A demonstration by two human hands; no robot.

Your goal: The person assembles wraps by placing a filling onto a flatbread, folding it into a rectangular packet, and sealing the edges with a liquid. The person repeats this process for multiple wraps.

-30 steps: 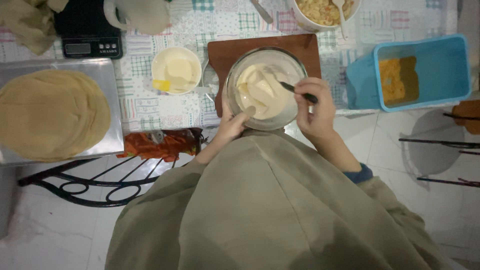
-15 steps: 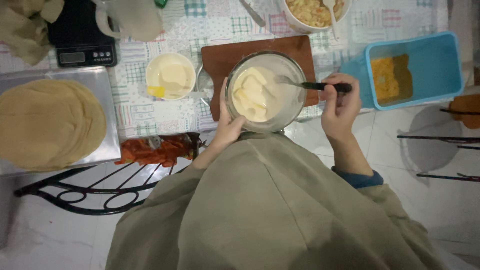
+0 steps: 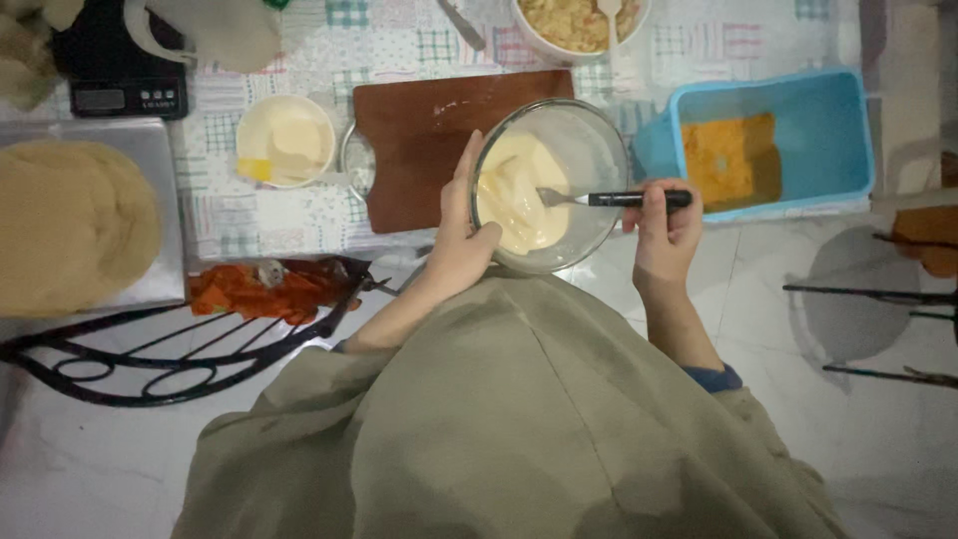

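A glass bowl (image 3: 589,140) of pale yellow batter (image 3: 519,195) is tilted toward me at the table's near edge. My left hand (image 3: 461,225) cups the bowl's left side and holds it up. My right hand (image 3: 664,225) grips the black handle of a fork (image 3: 609,199), whose metal tines lie in the batter. A brown wooden cutting board (image 3: 429,140) lies just left of and behind the bowl.
A blue plastic tub (image 3: 838,130) with orange crumbs stands at the right. A small cup of yellowish pieces (image 3: 284,140), a black kitchen scale (image 3: 115,75), flat round breads on a metal tray (image 3: 65,220), a bowl of food (image 3: 579,25) and a red-orange packet (image 3: 264,289) on a black chair are around.
The bowl has come off the cutting board toward me and to the right, and is tilted. My right hand has swung out to the right, holding the fork level.
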